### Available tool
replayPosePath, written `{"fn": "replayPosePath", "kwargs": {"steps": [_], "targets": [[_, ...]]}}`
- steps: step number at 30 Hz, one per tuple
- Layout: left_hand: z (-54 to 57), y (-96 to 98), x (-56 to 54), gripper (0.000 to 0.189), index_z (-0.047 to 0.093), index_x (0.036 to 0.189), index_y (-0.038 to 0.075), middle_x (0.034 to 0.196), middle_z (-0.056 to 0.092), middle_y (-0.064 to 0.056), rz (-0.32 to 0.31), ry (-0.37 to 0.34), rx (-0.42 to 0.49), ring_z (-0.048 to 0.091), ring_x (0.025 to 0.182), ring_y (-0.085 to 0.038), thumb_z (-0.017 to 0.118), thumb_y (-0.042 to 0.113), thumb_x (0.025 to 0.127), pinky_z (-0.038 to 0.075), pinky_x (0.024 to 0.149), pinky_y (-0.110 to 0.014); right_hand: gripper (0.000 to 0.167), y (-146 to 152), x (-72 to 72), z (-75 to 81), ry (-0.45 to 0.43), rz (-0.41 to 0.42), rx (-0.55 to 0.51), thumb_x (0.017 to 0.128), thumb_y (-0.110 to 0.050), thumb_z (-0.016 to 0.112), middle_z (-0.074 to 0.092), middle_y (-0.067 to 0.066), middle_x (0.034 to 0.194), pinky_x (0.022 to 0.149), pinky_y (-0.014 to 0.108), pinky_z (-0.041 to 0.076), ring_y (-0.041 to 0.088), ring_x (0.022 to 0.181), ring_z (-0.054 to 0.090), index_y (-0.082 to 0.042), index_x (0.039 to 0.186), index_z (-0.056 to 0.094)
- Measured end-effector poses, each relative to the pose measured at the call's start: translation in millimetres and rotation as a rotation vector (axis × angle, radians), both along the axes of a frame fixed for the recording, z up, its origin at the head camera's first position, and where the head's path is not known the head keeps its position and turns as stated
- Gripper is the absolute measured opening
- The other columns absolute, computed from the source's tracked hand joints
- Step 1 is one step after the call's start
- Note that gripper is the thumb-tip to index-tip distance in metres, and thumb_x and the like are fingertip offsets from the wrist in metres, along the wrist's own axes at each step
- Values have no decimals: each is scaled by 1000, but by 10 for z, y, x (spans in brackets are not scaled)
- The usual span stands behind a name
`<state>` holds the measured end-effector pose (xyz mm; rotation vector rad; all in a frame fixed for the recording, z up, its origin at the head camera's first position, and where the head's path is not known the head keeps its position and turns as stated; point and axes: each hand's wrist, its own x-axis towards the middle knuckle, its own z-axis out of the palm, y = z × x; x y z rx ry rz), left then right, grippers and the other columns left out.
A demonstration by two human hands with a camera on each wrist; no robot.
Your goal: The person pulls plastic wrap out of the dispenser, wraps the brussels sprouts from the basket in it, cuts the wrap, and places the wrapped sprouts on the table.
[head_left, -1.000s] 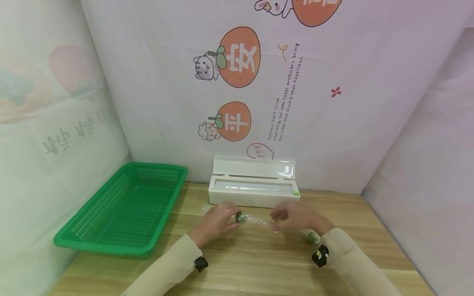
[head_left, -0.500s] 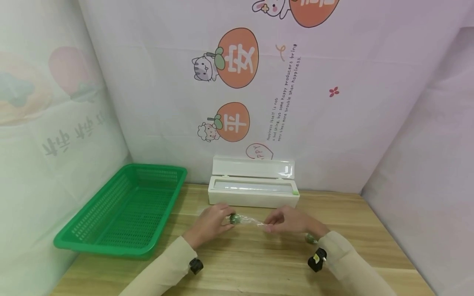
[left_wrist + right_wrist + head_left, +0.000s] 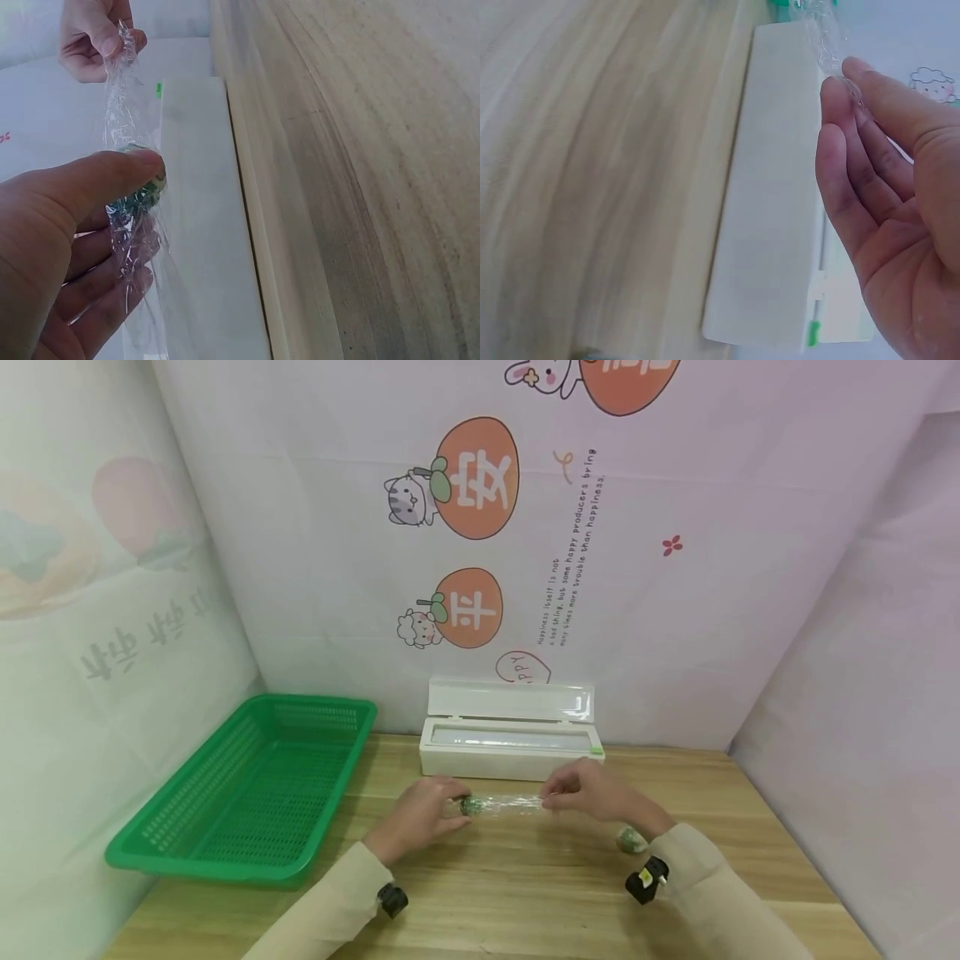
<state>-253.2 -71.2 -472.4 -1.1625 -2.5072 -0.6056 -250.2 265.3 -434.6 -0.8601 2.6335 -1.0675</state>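
In the head view my left hand (image 3: 420, 817) holds a small round green item (image 3: 471, 806) wrapped in clear plastic film (image 3: 510, 804). Seen from the left wrist, the thumb presses on the green item (image 3: 142, 193), with fingers behind and film trailing below; its exact kind is hidden by the wrap. To the right, my right hand (image 3: 594, 792) pinches the film's other end between thumb and fingertips, also visible in the right wrist view where the film (image 3: 826, 37) runs away from the fingers. The film is drawn out between both hands, above the table.
Behind the hands stands a white cling film dispenser (image 3: 513, 766) with its lid raised. A green plastic basket (image 3: 300, 860) sits at the left. Another green item in film (image 3: 631, 839) lies on the wooden table (image 3: 525, 893) beside the right wrist. Printed cloth walls surround the table.
The right hand has taken hold of the film's free end and drawn it rightward, so the film is spread wider. The left hand has shifted slightly left with the green item.
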Motion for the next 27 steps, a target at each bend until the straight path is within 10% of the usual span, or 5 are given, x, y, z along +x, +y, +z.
{"fn": "replayPosePath", "kwargs": {"steps": [20,27], "targets": [[108,-6,157,32,78,114,7,110,82,-5,-160,-145,254,78,97,-14,88,16,85,64,91,-27,8,10,-49,-78,15,-18,-22,102,-22,71,76,-2,93,71,34,63,33,85,72,-20,103,78],[108,84,197,33,78,115,7,110,81,-4,-310,-141,364,77,97,-11,88,17,85,63,91,-25,13,-90,-55,-154,12,2,-24,101,-22,72,78,1,95,70,30,63,32,85,74,-12,106,78]]}}
